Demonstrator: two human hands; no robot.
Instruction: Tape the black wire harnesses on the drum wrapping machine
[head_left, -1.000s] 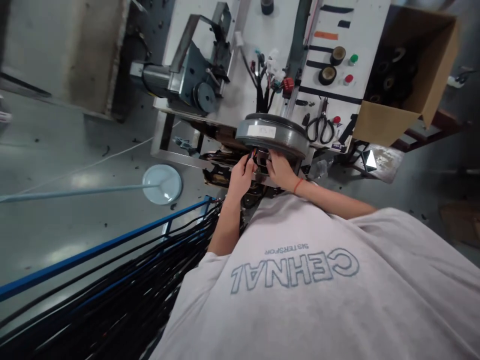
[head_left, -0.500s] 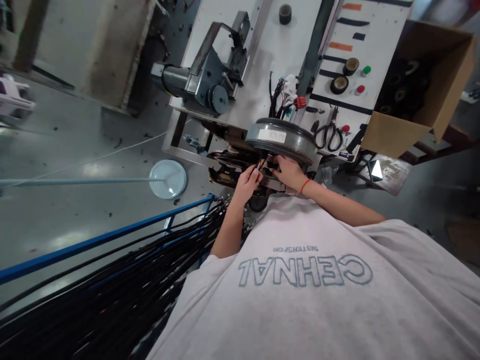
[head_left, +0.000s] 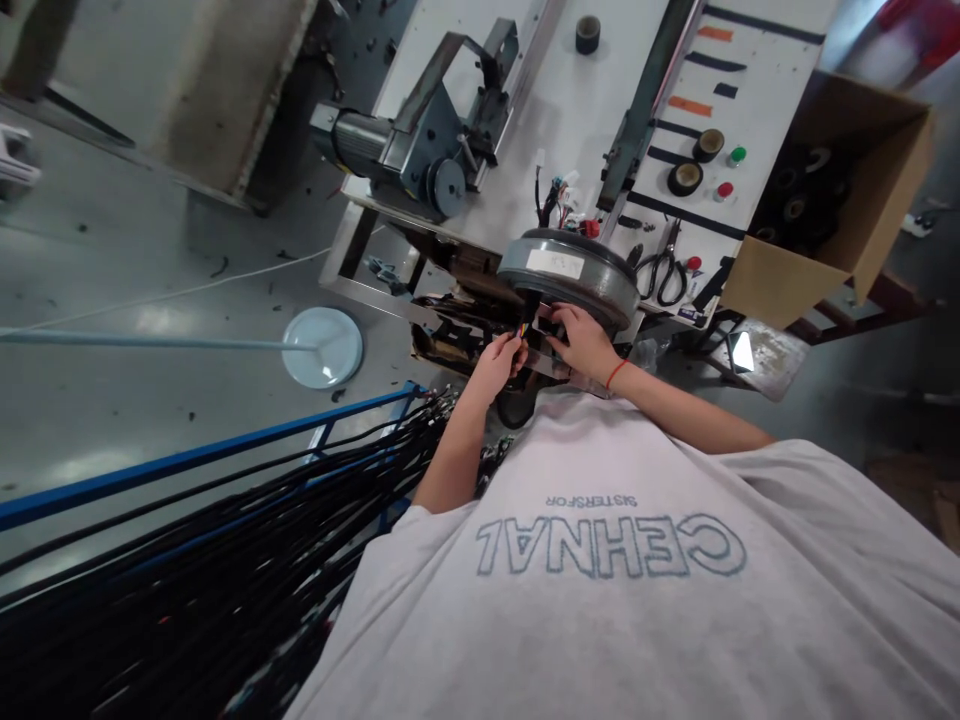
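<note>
My left hand (head_left: 500, 364) is closed around a wire harness (head_left: 532, 303), whose coloured wires show at the fingertips. Its black-wrapped part runs up to the underside of a round grey metal machine head (head_left: 600, 283) with a white label. Beyond the head, the harness end with white and red connectors (head_left: 590, 229) sticks out over the bench. Just below the head's lower edge, my right hand (head_left: 585, 345) has its fingers bent together near the harness. What its fingertips pinch is hidden.
Black-handled scissors (head_left: 666, 268), tape rolls (head_left: 685, 178) and push buttons (head_left: 724, 189) are on the bench at right. A cardboard box (head_left: 787, 280) holds dark rolls. At left stand a motor unit (head_left: 367, 140) and a blue rack (head_left: 225, 440) of black harnesses.
The connectors beyond the machine head have drawn closer to it, and more black wrapping shows beneath it. Both hands stay close to the head. The whole view has shifted slightly.
</note>
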